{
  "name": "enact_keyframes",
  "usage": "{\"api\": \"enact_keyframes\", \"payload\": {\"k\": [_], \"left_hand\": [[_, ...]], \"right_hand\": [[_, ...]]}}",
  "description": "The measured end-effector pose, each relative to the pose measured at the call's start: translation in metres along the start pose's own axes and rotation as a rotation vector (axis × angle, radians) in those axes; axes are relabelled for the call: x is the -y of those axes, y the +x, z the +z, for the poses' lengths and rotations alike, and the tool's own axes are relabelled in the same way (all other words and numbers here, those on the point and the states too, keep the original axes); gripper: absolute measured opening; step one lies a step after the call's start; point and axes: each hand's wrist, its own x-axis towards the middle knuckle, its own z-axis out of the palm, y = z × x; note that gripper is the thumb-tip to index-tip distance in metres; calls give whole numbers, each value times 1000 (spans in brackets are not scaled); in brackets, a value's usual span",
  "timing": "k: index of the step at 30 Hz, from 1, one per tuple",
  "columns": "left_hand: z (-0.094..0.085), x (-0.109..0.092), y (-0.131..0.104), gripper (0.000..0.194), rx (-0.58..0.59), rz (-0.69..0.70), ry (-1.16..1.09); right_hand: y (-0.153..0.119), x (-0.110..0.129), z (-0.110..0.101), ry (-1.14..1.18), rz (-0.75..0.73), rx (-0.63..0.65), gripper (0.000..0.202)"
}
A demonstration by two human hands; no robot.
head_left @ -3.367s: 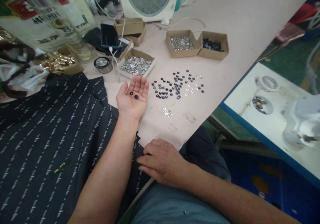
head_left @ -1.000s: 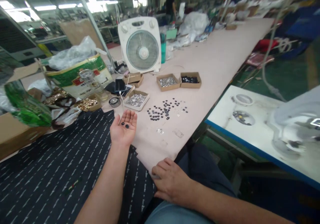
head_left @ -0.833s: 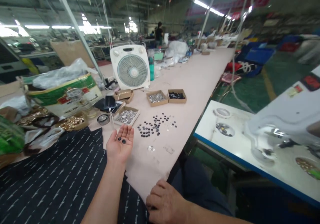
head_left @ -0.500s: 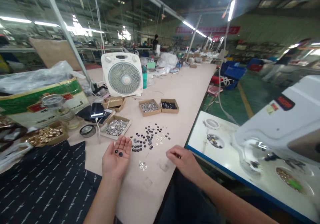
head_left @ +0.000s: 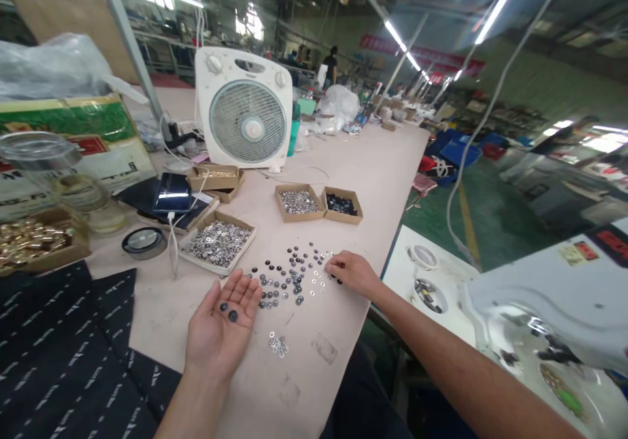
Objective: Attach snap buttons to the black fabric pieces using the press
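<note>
Palm up over the tabletop point(head_left: 304, 386), my left hand point(head_left: 220, 328) is cupped, with two dark round buttons point(head_left: 232, 316) lying in it. My right hand point(head_left: 352, 273) has its fingertips pinched together at the right edge of the scattered buttons; whatever is between them is too small to make out. Several dark buttons point(head_left: 297, 280) and a few small pale rings point(head_left: 314, 282) lie spread between the hands. A small cluster of silver rings point(head_left: 279, 345) sits nearer the front edge, right of my left hand.
Cardboard trays hold silver pieces point(head_left: 216, 244), more silver pieces point(head_left: 298, 202) and black pieces point(head_left: 341, 205). Behind them stands a white fan point(head_left: 248, 108). Dark printed fabric point(head_left: 59, 354) covers the left front. A white machine point(head_left: 554, 288) is at the right; a phone point(head_left: 173, 193) lies left.
My right hand has moved forward from the table's edge to the scattered buttons. My left hand still holds two buttons in its palm. The camera view has tilted and shifted closer.
</note>
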Motion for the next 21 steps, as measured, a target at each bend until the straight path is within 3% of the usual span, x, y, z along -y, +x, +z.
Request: {"api": "enact_keyframes", "payload": {"k": [10,17,21], "left_hand": [[-4,2,3,30,17,-42,-34],[-3,4,5,30,52,-48,-40],[-1,5,4,32,78,-60,-44]], "right_hand": [[0,6,2,-7,157,-8,16],[-7,26,-8,-426,-64,4,25],[-14,43,-18,-423,-88,-58,24]]}}
